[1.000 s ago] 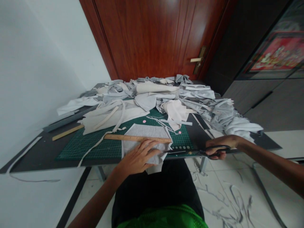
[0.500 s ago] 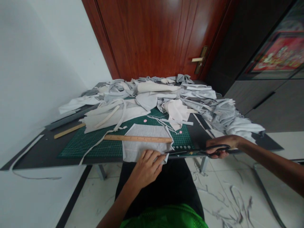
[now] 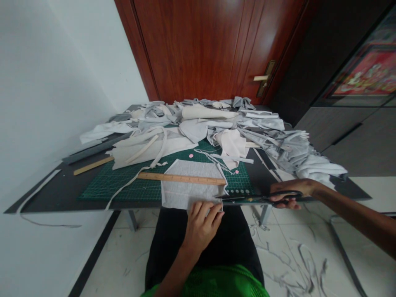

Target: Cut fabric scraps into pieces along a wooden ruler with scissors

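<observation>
- Wood-veneer door rises beyond the dark tabletop, and a green cutting mat lies on that tabletop; I place everything here from the mat.
- A pale grey fabric panel lies on the mat's near side, its nearest edge hanging past the mat. It is light, soft and limp, so it would shift easily; flat pressure from above suits it better than lifting a corner.
- A wooden ruler rests across the panel, stiff, its long axis running left to right along the mat.
- My left hand sits at the mat's near edge, its fingers spread on the panel, pressing rather than pinching, as far as I can tell.
- My right hand is off the mat's right side, fingers closed around the black handles of tailor's shears. The blades lie almost together, pointing left at the panel's right corner.
- A heap of fabric offcuts covers the mat's far side.
</observation>
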`<state>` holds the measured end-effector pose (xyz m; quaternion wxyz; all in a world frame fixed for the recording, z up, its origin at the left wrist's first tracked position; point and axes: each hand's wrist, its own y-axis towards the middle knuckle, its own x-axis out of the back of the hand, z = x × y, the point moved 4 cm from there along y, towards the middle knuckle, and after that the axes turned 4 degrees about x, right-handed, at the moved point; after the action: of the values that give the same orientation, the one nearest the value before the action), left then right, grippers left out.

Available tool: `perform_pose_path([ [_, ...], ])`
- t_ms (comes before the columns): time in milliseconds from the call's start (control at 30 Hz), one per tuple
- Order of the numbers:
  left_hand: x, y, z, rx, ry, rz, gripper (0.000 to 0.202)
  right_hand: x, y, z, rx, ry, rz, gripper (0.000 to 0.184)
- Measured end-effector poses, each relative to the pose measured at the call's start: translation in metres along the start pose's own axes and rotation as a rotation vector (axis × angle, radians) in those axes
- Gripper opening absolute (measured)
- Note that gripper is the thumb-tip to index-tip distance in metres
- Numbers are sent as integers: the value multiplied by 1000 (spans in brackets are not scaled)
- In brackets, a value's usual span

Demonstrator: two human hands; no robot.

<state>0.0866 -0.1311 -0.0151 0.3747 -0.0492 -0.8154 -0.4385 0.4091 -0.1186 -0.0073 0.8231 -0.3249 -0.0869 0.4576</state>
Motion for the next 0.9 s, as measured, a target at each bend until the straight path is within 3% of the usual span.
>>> perform_pose_path([
  [400,-16,-6,0,34,-92,-152,20,2,5,-1,22,-9,-10,58],
  [900,-15,-2,3,18,-191,-156,18,-8,6,10,33,-82,-55,56],
])
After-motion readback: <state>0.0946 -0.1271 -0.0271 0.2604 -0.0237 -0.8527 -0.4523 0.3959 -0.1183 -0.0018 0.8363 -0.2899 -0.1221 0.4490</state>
